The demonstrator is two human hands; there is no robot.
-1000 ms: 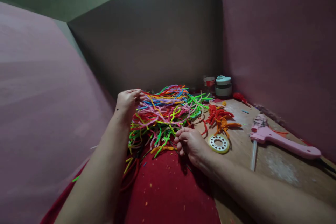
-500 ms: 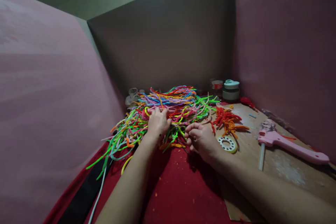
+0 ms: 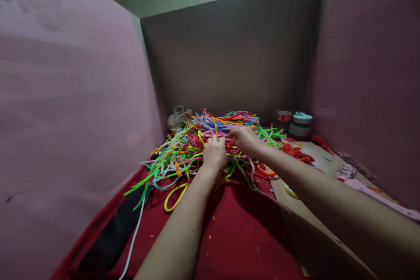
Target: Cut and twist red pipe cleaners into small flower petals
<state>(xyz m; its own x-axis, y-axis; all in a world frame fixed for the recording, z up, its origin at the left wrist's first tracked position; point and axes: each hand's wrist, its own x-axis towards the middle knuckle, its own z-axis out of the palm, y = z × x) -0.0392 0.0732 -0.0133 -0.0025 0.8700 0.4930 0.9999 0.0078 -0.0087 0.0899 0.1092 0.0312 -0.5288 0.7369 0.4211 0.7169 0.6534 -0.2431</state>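
Observation:
A large tangled heap of colourful pipe cleaners (image 3: pixel 183 151) lies on the red cloth (image 3: pixel 243 236). My left hand (image 3: pixel 215 155) rests at the heap's front middle, its fingers curled onto pink and red pipe cleaners; an orange one stands up just beyond the fingertips. Just to the right and slightly farther back, my right hand (image 3: pixel 245 140) reaches into the heap with fingers pinched together among the pink strands. Its fingertips are partly hidden, so which strand they hold is unclear.
On the right, a brown board (image 3: pixel 292 223) carries red and orange pipe cleaner pieces (image 3: pixel 297 153) and a pink glue gun (image 3: pixel 370 192). A lidded jar (image 3: pixel 300 124) stands behind. At left lie a black flat object (image 3: pixel 111 236) and a white cable (image 3: pixel 133 240). Pink walls enclose both sides.
My right hand has moved forward and left, from in front of the heap into it beside my left hand. The left hand stays on the heap. The view has shifted left.

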